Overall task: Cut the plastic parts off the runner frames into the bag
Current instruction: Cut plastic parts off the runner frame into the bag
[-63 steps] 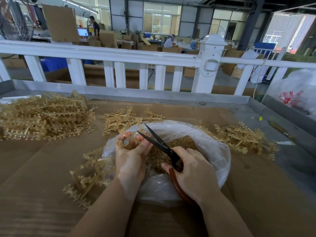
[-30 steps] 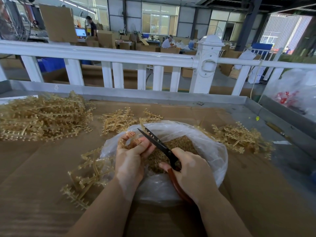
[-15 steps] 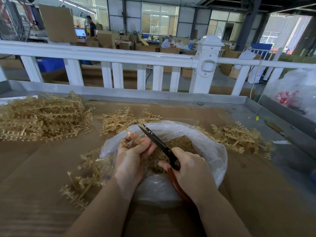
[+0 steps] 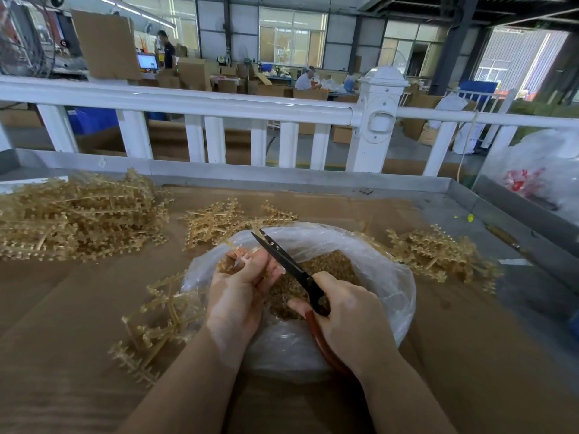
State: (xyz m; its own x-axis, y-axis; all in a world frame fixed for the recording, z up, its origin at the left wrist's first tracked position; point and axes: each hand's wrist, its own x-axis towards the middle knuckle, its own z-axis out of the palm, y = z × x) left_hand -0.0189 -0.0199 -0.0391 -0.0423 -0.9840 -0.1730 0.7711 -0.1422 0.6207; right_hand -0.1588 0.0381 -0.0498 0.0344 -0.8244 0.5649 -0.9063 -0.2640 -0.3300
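Note:
A clear plastic bag [image 4: 388, 277] lies open on the cardboard-covered table, holding a heap of small tan cut parts [image 4: 329, 264]. My left hand [image 4: 238, 289] grips a tan runner frame [image 4: 159, 321] over the bag's left rim; the frame trails down to the left onto the cardboard. My right hand [image 4: 347, 314] grips black scissors with red handles [image 4: 282, 258]. The blades point up and left, nearly closed, with their tips just above my left fingertips.
A big pile of runner frames [image 4: 72, 217] lies at the far left, a smaller pile [image 4: 219, 220] behind the bag and another [image 4: 438, 252] to its right. A white railing [image 4: 194, 101] runs behind the table's metal rim [image 4: 501, 198]. A large bag [image 4: 539, 173] stands at the far right.
The scissor blades were spread wide about two seconds ago and have closed near my left fingertips. Both hands have stayed over the bag.

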